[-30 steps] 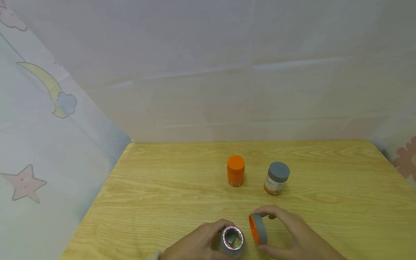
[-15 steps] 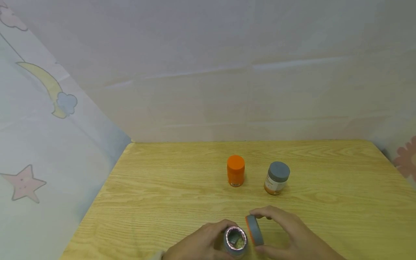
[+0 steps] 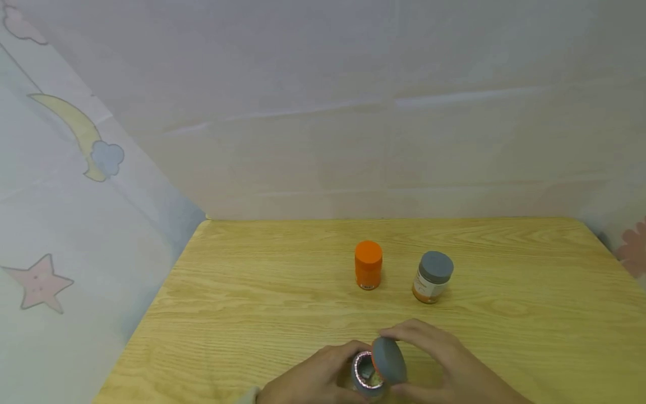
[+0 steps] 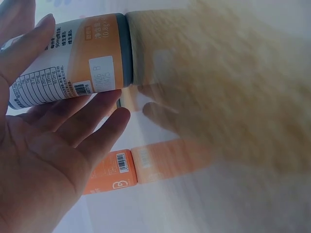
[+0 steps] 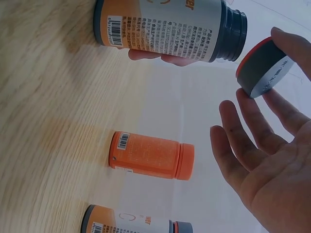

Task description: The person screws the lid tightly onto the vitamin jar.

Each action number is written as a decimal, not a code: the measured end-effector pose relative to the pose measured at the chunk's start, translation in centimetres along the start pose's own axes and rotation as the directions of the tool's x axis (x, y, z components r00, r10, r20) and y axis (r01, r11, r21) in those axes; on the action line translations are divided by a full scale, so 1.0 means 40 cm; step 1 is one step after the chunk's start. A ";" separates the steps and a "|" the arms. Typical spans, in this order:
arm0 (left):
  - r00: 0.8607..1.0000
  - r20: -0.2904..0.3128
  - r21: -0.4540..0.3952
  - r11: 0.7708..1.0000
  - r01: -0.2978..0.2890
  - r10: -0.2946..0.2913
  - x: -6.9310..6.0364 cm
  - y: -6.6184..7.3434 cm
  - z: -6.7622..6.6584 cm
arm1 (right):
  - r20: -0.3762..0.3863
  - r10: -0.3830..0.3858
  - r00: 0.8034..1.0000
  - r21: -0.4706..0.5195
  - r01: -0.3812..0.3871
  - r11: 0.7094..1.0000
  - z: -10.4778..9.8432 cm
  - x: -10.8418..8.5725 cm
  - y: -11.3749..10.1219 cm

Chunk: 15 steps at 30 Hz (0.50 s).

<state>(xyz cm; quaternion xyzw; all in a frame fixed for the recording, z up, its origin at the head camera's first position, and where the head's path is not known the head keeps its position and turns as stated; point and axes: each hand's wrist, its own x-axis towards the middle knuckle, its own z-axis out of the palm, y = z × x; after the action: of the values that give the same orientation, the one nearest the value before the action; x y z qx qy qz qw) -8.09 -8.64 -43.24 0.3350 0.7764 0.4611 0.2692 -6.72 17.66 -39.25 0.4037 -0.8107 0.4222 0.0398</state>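
Observation:
My left hand grips an uncapped jar with a white and orange label, its fingers and thumb around the sides. The jar stands on the table, and its silvery-rimmed mouth faces up; something pale inside cannot be made out clearly. Between thumb and fingers, my right hand pinches a grey lid with an orange inner edge. Tilted, the lid hangs beside the mouth and hides its right part in the head view. A small gap separates lid and jar neck in the right wrist view.
Farther back on the wooden table stands an orange bottle with an orange cap. To its right is a grey-lidded jar. Pale cloth hangs behind the table's back edge, and a patterned sheet at the left.
My right hand has brought the lid leftward to the jar mouth and turned it so its grey top shows. The left hand has shifted slightly right with the jar.

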 end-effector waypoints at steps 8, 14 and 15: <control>1.000 0.009 0.001 1.000 -0.005 0.005 0.002 0.002 0.001 | -0.016 -0.074 0.997 0.001 0.074 0.997 0.022 0.010 0.013; 1.000 0.003 -0.034 0.999 0.001 -0.001 -0.002 0.003 0.001 | -0.006 -0.108 0.994 0.047 0.108 0.993 0.038 0.014 0.025; 1.000 0.005 -0.042 0.999 0.007 -0.006 -0.002 0.003 0.001 | -0.001 -0.109 0.994 0.057 0.109 0.992 0.040 0.014 0.026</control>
<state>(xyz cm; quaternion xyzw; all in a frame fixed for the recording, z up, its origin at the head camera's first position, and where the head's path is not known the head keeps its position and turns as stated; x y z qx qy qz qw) -7.97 -8.65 -43.14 0.3279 0.7668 0.4757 0.2797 -7.37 16.50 -40.72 0.4487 -0.7752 0.4418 0.0506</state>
